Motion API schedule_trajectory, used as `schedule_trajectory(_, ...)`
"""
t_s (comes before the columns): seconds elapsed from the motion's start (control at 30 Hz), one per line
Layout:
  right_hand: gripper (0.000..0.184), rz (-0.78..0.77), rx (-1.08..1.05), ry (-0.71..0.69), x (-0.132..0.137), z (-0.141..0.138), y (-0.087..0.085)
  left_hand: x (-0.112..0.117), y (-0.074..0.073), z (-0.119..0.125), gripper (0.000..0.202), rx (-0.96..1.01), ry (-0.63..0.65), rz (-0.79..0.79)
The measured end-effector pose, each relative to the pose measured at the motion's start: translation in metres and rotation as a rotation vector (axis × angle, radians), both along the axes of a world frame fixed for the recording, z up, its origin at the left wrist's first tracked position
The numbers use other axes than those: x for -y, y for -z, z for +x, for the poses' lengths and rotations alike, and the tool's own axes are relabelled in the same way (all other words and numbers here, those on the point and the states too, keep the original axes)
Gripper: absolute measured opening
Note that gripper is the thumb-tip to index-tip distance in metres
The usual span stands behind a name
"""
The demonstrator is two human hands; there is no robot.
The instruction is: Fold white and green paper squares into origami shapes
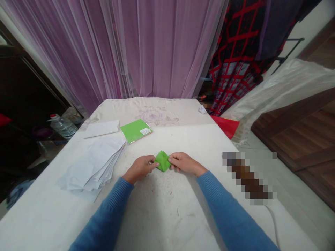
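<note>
A small folded piece of green paper sits just above the white table, held between both hands. My left hand pinches its left edge with closed fingers. My right hand pinches its right edge the same way. Both arms wear blue sleeves.
A pack of green paper lies farther back on the table. A fanned stack of white sheets lies to the left, with another white sheet behind it. A blurred-out object lies at the right edge. Purple curtains hang behind; a water bottle stands off the left side.
</note>
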State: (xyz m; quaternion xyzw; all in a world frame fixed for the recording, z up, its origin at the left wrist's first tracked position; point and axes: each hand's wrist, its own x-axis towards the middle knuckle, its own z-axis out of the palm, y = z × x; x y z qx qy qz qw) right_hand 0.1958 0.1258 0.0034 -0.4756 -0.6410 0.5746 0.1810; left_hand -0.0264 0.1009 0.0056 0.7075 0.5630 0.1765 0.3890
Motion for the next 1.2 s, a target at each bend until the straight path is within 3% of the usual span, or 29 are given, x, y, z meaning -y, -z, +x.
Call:
schedule_trajectory(0.2, 0.028, 0.255, 0.36, -0.023, -0.004, -0.003, -0.003, -0.006, -0.002, 0.003, 0.022, -0.214, -0.035, 0.042)
schedule_trajectory(0.33, 0.025, 0.472, 0.618, 0.051, 0.004, -0.013, -0.001, -0.007, 0.001, 0.007, 0.017, -0.23, -0.103, 0.023)
schedule_trajectory(0.43, 0.021, 0.524, 0.717, 0.111, 0.011, -0.019, 0.002, -0.006, 0.004, 0.007, 0.024, -0.203, -0.12, 0.028)
schedule_trajectory(0.8, 0.02, 0.574, 0.745, 0.203, 0.028, -0.023, 0.006, 0.002, -0.012, 0.016, 0.036, -0.406, -0.075, 0.079)
schedule_trajectory(0.9, 0.028, 0.748, 0.694, 0.238, 0.038, -0.021, 0.007, 0.004, -0.012, 0.018, 0.038, -0.419, -0.078, 0.093)
schedule_trajectory(1.03, 0.031, 1.067, 0.606, 0.111, 0.053, -0.017, 0.008, 0.003, -0.01, 0.015, 0.037, -0.401, -0.049, 0.088)
schedule_trajectory(1.1, 0.034, 1.116, 0.577, 0.003, 0.058, -0.015, 0.012, 0.001, -0.008, 0.013, 0.035, -0.378, -0.031, 0.081)
schedule_trajectory(1.2, 0.042, 1.069, 0.574, -0.085, 0.062, -0.013, 0.02, 0.0, -0.005, 0.008, 0.033, -0.31, -0.018, 0.085)
